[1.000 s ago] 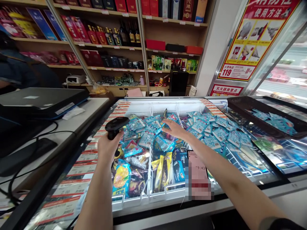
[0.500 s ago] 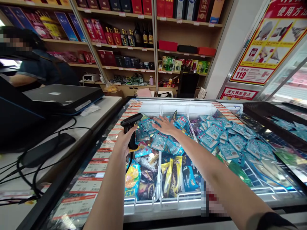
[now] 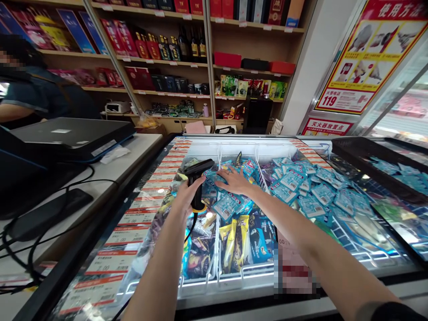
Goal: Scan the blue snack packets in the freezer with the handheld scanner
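Note:
My left hand is wrapped round the grip of a black barcode scanner, its head tilted up toward the right and its cable hanging down. Just right of it, my right hand lies with fingers spread on a heap of blue printed packets. The packets rest on the glass top of a chest freezer. A second, larger pile of the blue packets spreads to the right. Under the glass, yellow ice cream wrappers show in a white wire basket.
At the left, a counter holds a dark flat device and loose black cables. A person is behind it. A black tray with blue packets stands at the right. Price labels line the freezer's left side. Stocked shelves stand behind.
My left hand has moved right with the scanner, bringing it close to my right hand. My right hand stays on the packets, which have shifted slightly under it. The view has turned a little.

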Demonstrator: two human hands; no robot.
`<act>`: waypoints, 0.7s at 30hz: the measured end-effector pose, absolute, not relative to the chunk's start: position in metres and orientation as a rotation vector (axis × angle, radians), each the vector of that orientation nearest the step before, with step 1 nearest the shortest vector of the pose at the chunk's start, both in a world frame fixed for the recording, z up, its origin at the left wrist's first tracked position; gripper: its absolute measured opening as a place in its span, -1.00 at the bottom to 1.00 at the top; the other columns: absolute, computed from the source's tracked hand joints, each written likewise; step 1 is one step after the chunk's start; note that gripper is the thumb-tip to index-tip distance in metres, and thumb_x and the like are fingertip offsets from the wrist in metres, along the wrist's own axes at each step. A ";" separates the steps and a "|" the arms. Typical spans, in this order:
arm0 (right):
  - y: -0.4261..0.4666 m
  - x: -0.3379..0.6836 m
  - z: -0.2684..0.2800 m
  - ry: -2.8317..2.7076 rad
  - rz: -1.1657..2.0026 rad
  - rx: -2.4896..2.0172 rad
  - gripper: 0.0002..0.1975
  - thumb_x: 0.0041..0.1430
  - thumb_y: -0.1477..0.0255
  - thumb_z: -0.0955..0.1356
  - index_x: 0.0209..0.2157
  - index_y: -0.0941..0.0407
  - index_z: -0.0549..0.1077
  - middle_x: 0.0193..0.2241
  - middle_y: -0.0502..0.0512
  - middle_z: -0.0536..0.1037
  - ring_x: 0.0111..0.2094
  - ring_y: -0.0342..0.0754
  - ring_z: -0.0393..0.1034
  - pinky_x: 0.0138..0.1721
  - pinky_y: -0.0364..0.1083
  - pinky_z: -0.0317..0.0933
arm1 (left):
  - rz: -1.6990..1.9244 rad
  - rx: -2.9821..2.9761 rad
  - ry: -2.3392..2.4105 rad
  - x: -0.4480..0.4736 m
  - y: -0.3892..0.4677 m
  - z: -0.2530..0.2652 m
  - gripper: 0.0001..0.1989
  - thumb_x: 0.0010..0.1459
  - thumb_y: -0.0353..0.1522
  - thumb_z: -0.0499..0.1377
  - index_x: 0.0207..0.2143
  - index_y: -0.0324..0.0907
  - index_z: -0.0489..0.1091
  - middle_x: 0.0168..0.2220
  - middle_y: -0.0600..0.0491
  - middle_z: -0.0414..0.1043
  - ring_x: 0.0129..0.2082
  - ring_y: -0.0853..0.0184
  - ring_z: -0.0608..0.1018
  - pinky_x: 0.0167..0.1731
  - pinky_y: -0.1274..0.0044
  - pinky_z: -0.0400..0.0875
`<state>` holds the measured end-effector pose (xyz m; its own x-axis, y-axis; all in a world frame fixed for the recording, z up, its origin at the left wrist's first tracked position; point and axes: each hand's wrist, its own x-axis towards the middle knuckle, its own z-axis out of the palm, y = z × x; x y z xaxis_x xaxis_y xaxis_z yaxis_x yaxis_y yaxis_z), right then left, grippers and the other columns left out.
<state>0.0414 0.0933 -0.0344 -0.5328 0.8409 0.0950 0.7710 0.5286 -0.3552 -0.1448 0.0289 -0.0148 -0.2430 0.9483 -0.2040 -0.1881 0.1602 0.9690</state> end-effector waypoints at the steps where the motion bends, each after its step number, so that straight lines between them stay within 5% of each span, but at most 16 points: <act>1: 0.091 0.051 -0.035 -2.503 0.392 -1.362 -0.28 0.17 -0.14 0.03 0.25 -0.10 0.13 0.28 -0.02 0.11 0.30 0.36 -0.23 0.16 0.49 -0.42 | 1.305 0.825 1.336 -0.137 0.030 -0.017 -0.47 -0.27 -0.16 0.39 -0.22 -0.21 0.45 -0.50 0.03 0.44 -0.58 0.32 0.47 -0.60 0.49 0.37; 7: 0.081 0.109 -0.035 -2.408 0.409 -1.422 -0.29 0.18 -0.12 0.07 0.26 -0.07 0.12 0.29 0.02 0.10 0.32 0.33 -0.31 0.18 0.45 -0.40 | 1.203 0.939 1.256 -0.085 0.037 -0.021 -0.39 -0.28 -0.10 0.38 -0.16 -0.21 0.46 -0.29 -0.09 0.51 -0.40 0.23 0.54 -0.45 0.47 0.41; 12: 0.080 0.145 -0.031 -2.336 0.559 -1.348 -0.25 0.18 -0.13 0.05 0.28 -0.03 0.08 0.33 0.03 -0.01 0.34 0.23 -0.28 0.25 0.31 -0.34 | 1.156 0.971 1.230 -0.061 0.032 -0.011 -0.37 -0.32 -0.11 0.39 -0.16 -0.20 0.45 -0.34 -0.07 0.50 -0.41 0.21 0.53 -0.44 0.44 0.40; 16: 0.083 0.172 -0.033 -2.153 0.626 -1.344 -0.20 0.21 -0.11 -0.02 0.29 0.11 0.08 0.29 0.16 0.09 0.31 0.08 -0.11 0.27 0.08 -0.20 | 1.184 0.978 1.337 -0.056 0.027 -0.006 -0.36 -0.41 -0.10 0.41 -0.23 -0.22 0.45 -0.45 0.00 0.46 -0.46 0.24 0.50 -0.49 0.47 0.35; 21: 0.070 0.203 -0.033 -2.163 0.360 -1.467 -0.17 0.07 -0.16 0.18 0.17 0.16 0.30 0.12 0.30 0.33 0.16 0.20 0.17 0.14 0.10 0.03 | 1.199 1.004 1.317 -0.048 0.026 -0.004 -0.36 -0.40 -0.09 0.40 -0.24 -0.23 0.44 -0.48 0.03 0.42 -0.50 0.29 0.47 -0.53 0.51 0.31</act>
